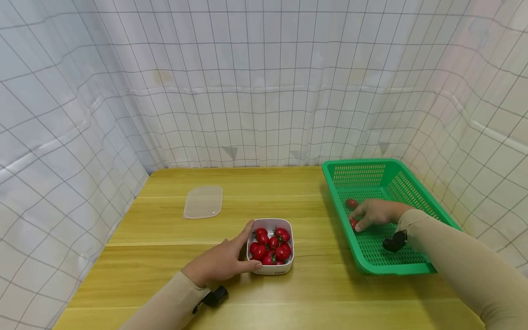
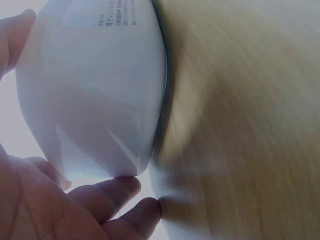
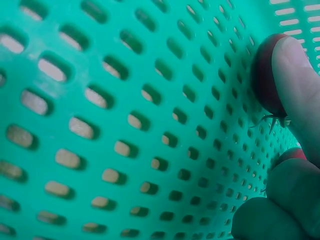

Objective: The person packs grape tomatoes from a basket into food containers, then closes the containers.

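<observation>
A white square container (image 1: 270,270) holds several red cherry tomatoes (image 1: 268,243) with green stems. My left hand (image 1: 220,260) grips this container from the left, thumb over its near rim and index finger along its far left corner. In the left wrist view, other fingers (image 2: 107,197) lie low against its wall. Inside the green basket (image 1: 365,256), my right hand (image 1: 377,214) pinches a cherry tomato (image 3: 267,75), with the thumb (image 3: 295,65) along its side. Another cherry tomato (image 1: 351,203) lies on the basket floor just beyond the fingers.
A translucent lid (image 1: 203,202) lies flat on the wooden table (image 1: 165,256), behind and left of the container. White checked curtains (image 1: 264,91) surround the table at the back and both sides. The basket's raised walls stand around my right hand.
</observation>
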Motion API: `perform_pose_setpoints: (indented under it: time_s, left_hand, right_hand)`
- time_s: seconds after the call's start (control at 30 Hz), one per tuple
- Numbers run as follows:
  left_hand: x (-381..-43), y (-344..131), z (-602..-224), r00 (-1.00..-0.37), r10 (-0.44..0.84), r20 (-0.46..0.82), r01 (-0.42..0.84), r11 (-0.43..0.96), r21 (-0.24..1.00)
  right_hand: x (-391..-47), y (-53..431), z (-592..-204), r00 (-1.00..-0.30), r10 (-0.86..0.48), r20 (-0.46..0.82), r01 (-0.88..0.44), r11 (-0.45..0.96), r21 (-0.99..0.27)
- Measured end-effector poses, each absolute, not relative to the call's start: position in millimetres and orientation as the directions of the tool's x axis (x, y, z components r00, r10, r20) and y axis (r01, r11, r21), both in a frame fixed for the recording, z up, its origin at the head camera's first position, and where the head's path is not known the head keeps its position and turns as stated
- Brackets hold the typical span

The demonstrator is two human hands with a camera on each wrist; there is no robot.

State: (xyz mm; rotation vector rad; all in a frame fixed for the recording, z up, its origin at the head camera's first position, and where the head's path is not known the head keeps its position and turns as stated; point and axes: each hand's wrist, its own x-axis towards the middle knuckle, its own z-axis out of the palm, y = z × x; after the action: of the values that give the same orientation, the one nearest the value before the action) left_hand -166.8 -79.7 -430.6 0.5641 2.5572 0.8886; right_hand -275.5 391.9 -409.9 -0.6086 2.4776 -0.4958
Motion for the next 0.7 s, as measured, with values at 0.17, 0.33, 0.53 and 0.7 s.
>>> perform_pose_setpoints:
  time_s: [0.17, 0.33, 0.53, 0.7]
  left_hand:
    - [-166.7, -79.7, -431.0, -0.85, 0.481, -0.214, 0.249, 0.725, 0.642]
    - [-167.6, -79.2, -430.7, -0.851, 0.479, -0.217, 0.247, 0.728, 0.64]
    - [-167.1, -79.1, -429.8, -0.85, 0.478, -0.22, 0.24, 0.725, 0.646]
    - [-167.2, -79.2, -430.1, -0.85, 0.474, -0.229, 0.232, 0.728, 0.645]
  right_hand:
    - [-275.7, 392.1, -409.2, -0.751, -0.522, -0.405, -0.326, 0.826, -0.459]
    - [-276.0, 391.7, -410.1, -0.753, -0.512, -0.413, -0.314, 0.831, -0.458]
    - [-276.6, 391.2, -407.0, -0.745, -0.529, -0.407, -0.331, 0.822, -0.463]
    - [-277.0, 392.0, -399.0, -0.743, -0.542, -0.393, -0.362, 0.819, -0.446]
